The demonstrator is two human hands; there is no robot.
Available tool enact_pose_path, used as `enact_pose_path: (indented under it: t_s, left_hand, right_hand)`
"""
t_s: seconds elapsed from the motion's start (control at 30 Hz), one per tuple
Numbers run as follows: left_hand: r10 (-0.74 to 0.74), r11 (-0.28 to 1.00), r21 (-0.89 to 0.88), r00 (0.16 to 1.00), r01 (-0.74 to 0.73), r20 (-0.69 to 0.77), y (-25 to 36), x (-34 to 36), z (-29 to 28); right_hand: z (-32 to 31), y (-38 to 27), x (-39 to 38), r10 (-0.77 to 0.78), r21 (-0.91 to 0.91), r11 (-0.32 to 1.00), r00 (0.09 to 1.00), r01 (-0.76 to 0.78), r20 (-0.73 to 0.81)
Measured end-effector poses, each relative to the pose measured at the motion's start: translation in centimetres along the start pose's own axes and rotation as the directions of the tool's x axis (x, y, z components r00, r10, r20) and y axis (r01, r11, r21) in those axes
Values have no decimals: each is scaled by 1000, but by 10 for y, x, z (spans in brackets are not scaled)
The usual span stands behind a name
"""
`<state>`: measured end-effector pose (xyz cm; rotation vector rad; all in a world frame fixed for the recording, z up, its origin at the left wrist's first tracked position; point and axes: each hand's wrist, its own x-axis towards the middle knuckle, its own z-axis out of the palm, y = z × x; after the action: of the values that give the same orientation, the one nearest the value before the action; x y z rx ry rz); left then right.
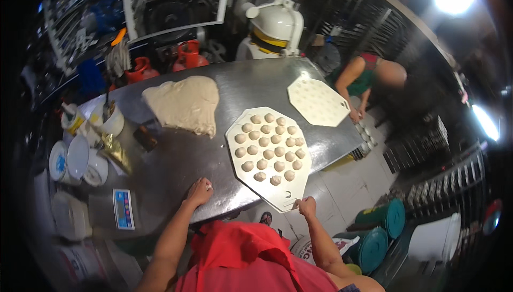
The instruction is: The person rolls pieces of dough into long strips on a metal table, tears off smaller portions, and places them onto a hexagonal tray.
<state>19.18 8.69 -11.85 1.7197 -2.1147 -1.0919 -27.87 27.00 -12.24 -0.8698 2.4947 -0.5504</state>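
Note:
My right hand (306, 206) grips the near corner of a white eight-sided dough divider plate (243, 177), beside its cut-out handle. Several round dough balls (264, 141) sit in loose rows on the plate, which lies on the steel table and juts past its near edge. My left hand (199, 191) rests closed at the table's near edge, left of the plate. A small pale spot shows at its fingertips; whether it holds anything I cannot make out. Farther back on the table lies a large flat slab of dough (184, 105).
A second white plate (319, 102) with dimples lies at the far right of the steel table (243, 86). A co-worker (355, 78) crouches beyond it. Tubs (96, 168) and a digital scale (124, 209) stand at left. Green drums (372, 249) stand at right; a white machine (272, 24) behind.

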Motion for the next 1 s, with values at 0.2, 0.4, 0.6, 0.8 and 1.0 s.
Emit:
enact_pose_path:
  t_s: [0.2, 0.4, 0.6, 0.8, 1.0]
  left_hand:
    - [-190, 982, -36, 959, 186, -211, 26, -28, 29]
    - [-282, 959, -39, 928, 281, -242, 37, -72, 56]
    - [-354, 934, -87, 869, 346, -346, 48, -149, 84]
    - [-572, 818, -303, 751, 489, -330, 19, -208, 83]
    - [-497, 865, -295, 767, 405, -406, -15, -190, 35]
  right_hand:
    - [-17, 10, 21, -29, 327, 944, 982, -34, 186]
    - [-28, -30, 36, -209, 717, 510, 741, -474, 638]
    - [-31, -103, 125, -193, 834, 92, 812, -544, 551]
    - [-39, -169, 193, -259, 838, 175, 797, -517, 546]
    - [-6, -154, 187, -372, 786, 564, 771, -254, 516]
